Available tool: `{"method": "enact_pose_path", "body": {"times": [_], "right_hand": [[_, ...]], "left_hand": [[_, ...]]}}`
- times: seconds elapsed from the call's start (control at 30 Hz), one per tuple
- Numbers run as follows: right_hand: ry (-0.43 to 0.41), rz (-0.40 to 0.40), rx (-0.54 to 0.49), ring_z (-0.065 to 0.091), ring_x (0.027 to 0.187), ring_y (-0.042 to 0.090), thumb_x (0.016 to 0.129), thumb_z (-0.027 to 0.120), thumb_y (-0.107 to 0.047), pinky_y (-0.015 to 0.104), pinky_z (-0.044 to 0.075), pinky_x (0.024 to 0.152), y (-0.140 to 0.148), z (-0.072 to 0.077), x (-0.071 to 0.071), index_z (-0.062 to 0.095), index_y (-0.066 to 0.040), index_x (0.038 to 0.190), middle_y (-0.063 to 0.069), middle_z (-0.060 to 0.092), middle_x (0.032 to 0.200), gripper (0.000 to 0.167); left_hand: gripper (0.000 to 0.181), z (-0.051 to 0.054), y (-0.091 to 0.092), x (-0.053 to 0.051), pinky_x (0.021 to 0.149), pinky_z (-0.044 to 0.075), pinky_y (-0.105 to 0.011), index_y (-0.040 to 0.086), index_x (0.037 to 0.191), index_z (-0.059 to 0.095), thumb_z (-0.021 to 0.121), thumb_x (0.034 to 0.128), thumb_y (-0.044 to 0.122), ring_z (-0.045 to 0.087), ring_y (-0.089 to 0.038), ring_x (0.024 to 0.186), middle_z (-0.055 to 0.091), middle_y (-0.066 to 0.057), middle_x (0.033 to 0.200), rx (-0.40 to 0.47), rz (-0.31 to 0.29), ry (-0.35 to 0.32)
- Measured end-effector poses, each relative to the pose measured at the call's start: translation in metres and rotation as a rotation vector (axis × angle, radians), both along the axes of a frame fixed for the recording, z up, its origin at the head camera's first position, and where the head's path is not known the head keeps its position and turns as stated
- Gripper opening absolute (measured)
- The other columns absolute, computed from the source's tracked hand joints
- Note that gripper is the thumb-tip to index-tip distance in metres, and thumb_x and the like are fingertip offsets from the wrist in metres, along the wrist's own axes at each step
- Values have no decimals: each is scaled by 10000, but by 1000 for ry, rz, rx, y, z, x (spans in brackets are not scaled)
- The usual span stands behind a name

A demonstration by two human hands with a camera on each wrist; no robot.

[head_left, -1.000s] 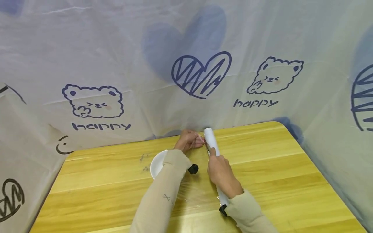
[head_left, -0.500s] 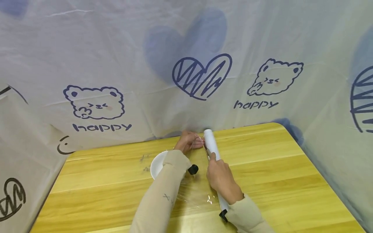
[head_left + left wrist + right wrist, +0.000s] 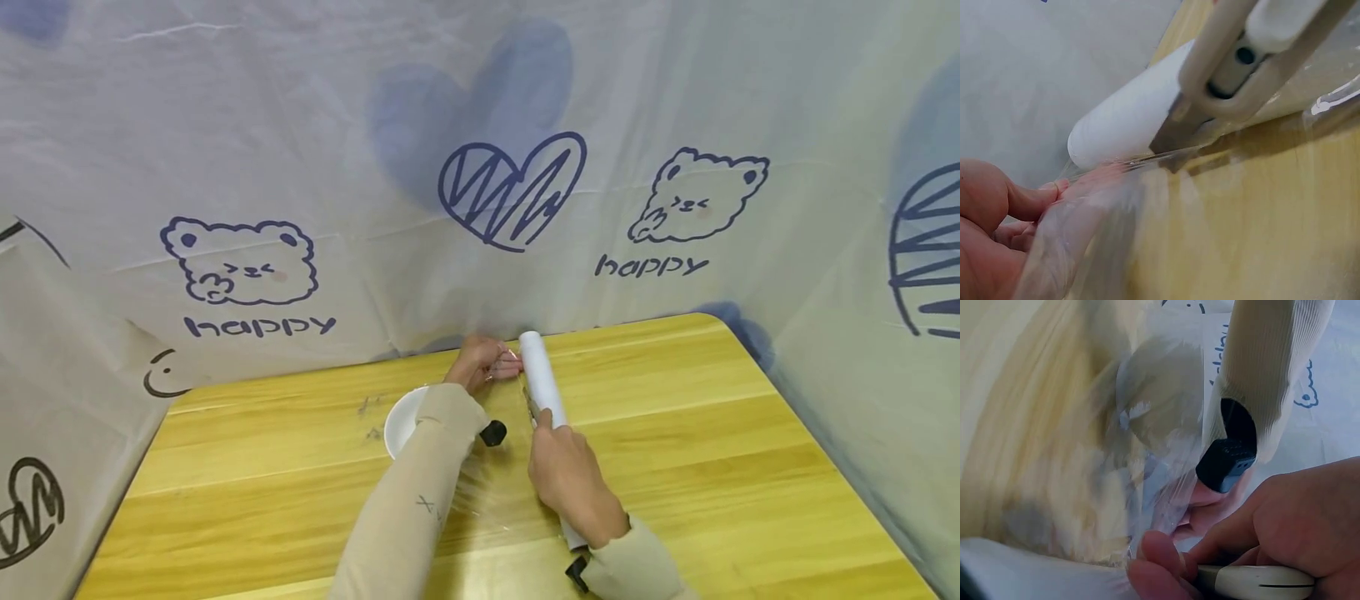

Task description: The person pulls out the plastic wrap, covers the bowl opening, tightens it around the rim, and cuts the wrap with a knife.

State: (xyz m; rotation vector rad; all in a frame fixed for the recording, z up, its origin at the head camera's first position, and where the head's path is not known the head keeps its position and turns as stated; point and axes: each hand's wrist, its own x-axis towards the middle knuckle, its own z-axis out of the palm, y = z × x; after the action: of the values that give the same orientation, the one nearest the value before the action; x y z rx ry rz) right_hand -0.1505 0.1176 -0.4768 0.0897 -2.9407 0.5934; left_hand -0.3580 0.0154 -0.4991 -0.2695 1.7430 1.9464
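My left hand (image 3: 480, 362) pinches the edge of a clear sheet of plastic wrap (image 3: 1210, 219) between thumb and fingers, close to the far end of a white roll (image 3: 542, 375). In my right hand (image 3: 570, 471) is a pale-handled utility knife (image 3: 1235, 69). Its blade (image 3: 1182, 128) meets the stretched wrap right alongside the roll. The right wrist view shows thumb and fingers gripping the knife handle (image 3: 1263, 580). Behind my left forearm a white bowl (image 3: 402, 421) is partly hidden, and the wrap appears to lie over it.
The wood-grain table (image 3: 712, 433) carries everything. A pale printed cloth (image 3: 360, 167) hangs along its back and sides. Black wrist cameras, one on the left sleeve (image 3: 492, 433) and one on the right sleeve (image 3: 576, 573), sit close to the wrap and the roll.
My right hand has drawn the knife a short way along the roll towards me. The left hand still pinches the wrap in nearly the same place.
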Motion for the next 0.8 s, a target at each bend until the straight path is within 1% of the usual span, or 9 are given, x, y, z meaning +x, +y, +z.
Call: {"method": "enact_pose_path", "body": {"times": [0.1,0.2,0.27,0.33,0.5,0.63,0.73,0.8], "right_hand": [[4,9,1,625,524,355,961,611,2,379,505,385,0,-1,6,534,180,1163,304,623,736,280],[13,13,3,626,531,342,940,641,11,370,509,386,0,-1,13,540,168,1134,284,615,718,269],[27,15,12,627,540,345,933,651,11,379,515,393,0,-2,18,541,168,1142,276,610,711,283],[27,14,14,622,539,340,936,649,7,379,513,394,0,-2,23,538,154,1131,262,603,699,268],[8,12,19,621,543,332,940,644,6,380,514,404,-2,0,36,524,177,1206,265,615,711,338],[-3,22,28,641,566,352,906,693,-10,403,532,430,-2,-1,47,513,197,1274,281,642,743,459],[11,36,45,649,565,350,889,713,-9,401,536,434,-1,-2,54,516,211,1301,287,655,745,507],[10,42,55,644,552,337,884,699,13,386,530,424,-1,-1,59,514,218,1312,294,658,743,509]], "left_hand": [[286,0,0,-1,844,604,-440,-201,1287,541,462,1037,-85,694,-439,1036,705,-341,1031,-12,-8,2],[313,1,-1,0,853,603,-439,-184,1334,517,442,1049,-79,692,-435,1052,688,-350,1097,-20,-19,6],[329,1,-1,0,872,596,-443,-180,1355,503,437,1050,-77,685,-436,1067,667,-364,1147,-21,-25,12],[332,2,-1,0,888,591,-442,-177,1357,508,450,1047,-74,688,-426,1069,656,-366,1175,-30,-27,15],[309,0,-2,0,902,585,-445,-189,1312,552,460,1040,-74,712,-407,1032,672,-354,1147,-38,-20,4],[302,-1,-2,0,883,594,-441,-193,1301,554,438,1049,-75,716,-407,1025,683,-348,1121,-41,-16,-9],[301,-1,-2,0,867,600,-429,-179,1310,552,447,1051,-67,703,-416,1046,678,-348,1143,-39,-12,-15],[302,-1,-2,-1,860,602,-421,-170,1317,550,459,1052,-58,692,-418,1064,670,-345,1168,-34,-12,-18]]}}
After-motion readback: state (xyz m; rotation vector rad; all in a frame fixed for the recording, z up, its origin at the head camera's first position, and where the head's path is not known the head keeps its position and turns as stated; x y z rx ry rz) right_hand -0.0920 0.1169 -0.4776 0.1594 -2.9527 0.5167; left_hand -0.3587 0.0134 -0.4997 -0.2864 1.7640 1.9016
